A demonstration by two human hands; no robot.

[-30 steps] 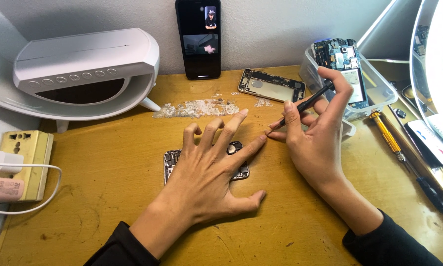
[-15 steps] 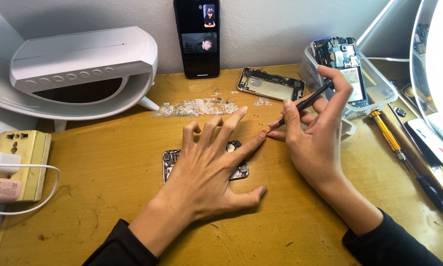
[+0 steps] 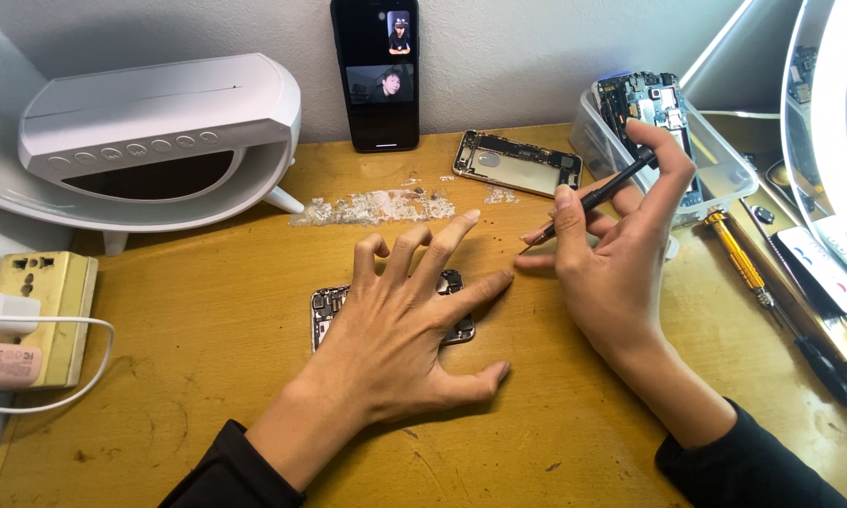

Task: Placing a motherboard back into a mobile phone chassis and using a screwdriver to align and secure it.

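Worktop (image 3: 207, 395) of yellow wood carries a white curved lamp-like device (image 3: 151, 141) at the back left and a clear plastic tray (image 3: 725, 174) of phone parts at the right. Little has changed over the last second: the left hand (image 3: 395, 348) stays spread flat, fingers released, pinning the opened phone (image 3: 327, 306) at the centre. The right hand (image 3: 616, 254) keeps its fingers clenched on a thin black tool (image 3: 598, 196), whose tip remains just beyond the left fingertips, so the work appears paused, not advanced.
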